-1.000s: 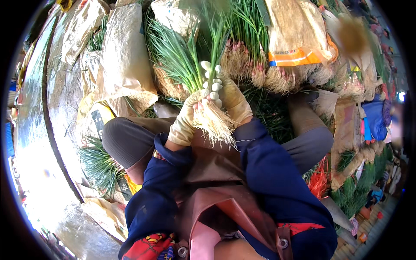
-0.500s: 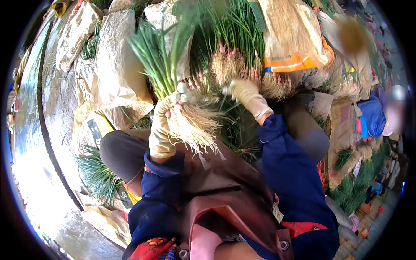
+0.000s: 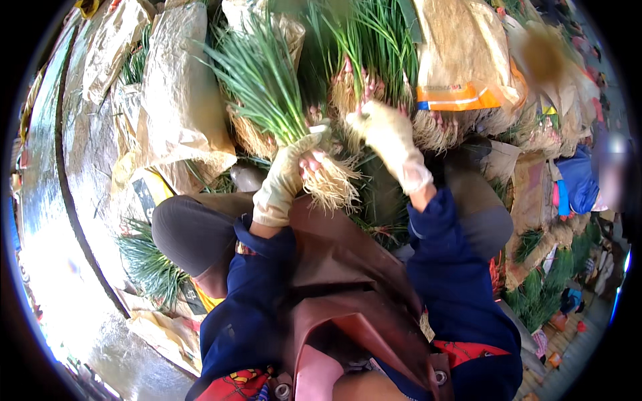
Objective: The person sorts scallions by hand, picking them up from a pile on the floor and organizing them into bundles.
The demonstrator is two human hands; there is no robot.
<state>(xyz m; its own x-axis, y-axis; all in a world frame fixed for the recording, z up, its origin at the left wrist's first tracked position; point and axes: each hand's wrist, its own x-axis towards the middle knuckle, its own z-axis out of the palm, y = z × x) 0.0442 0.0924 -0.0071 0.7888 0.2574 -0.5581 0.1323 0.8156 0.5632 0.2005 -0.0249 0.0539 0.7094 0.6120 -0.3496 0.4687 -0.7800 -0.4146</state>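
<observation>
Left hand (image 3: 284, 179), gloved, still clenched round spring onion bunch (image 3: 267, 93) above roots, bunch now tilted further left. Right hand (image 3: 388, 137) has reached up, fingers loosely spread, gripping nothing, touching piled onions (image 3: 374, 47). Paper sacks (image 3: 177, 100) crowd left edge; little free room.

The left hand (image 3: 286, 179), in a pale glove, is closed around a bunch of spring onions (image 3: 271, 93) just above its pale tangled roots (image 3: 334, 187); the green leaves fan up and to the left. The right hand (image 3: 388, 137) (gloved too) reaches with spread fingers to the root ends of a second bunch of spring onions (image 3: 374, 47) lying in the heap ahead. Brown paper wrappings (image 3: 180, 93) lie among the greens, one with an orange band (image 3: 461, 97). A brown apron (image 3: 341, 267) covers the lap between blue sleeves (image 3: 455, 294).
</observation>
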